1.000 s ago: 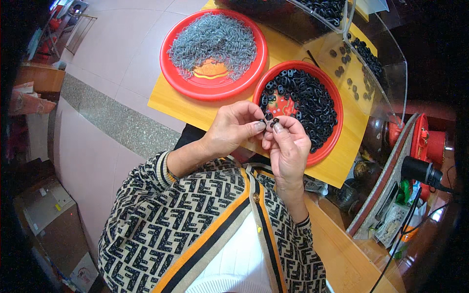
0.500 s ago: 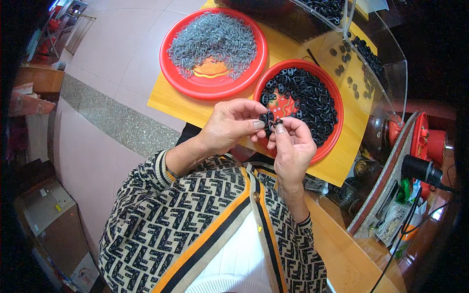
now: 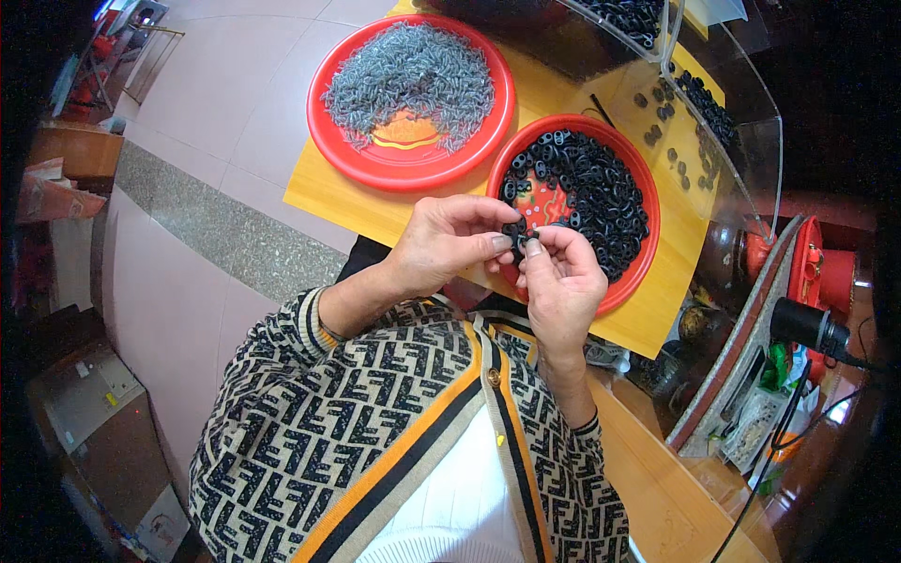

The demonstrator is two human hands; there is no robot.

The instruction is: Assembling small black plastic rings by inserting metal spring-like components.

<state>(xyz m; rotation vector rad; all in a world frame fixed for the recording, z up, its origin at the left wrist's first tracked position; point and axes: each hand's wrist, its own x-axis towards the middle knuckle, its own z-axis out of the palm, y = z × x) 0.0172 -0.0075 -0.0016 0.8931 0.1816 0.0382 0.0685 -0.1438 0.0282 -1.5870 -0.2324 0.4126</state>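
At the far left we see a brown cabinet beside the pale tiled floor, which a speckled grey strip crosses. Next comes the yellow table, and on it a red tray with a heap of slim grey pieces, thinner toward the near side, where the tray's printed base shows.

Our left hand reaches in over the table's near edge, thumb and forefinger closed in a pinch on a black part, the other fingers curled under. Just beside it, our right hand pinches a small dark piece between thumb and forefinger, its remaining fingers bent. The two pieces sit close together; we cannot tell whether they touch.

Behind the fingertips stands a second red tray, holding many black double-holed parts around a bare patterned patch at its left. Farther right we find a clear bin with more dark parts in it, and below that, a black cylindrical device with a cable.
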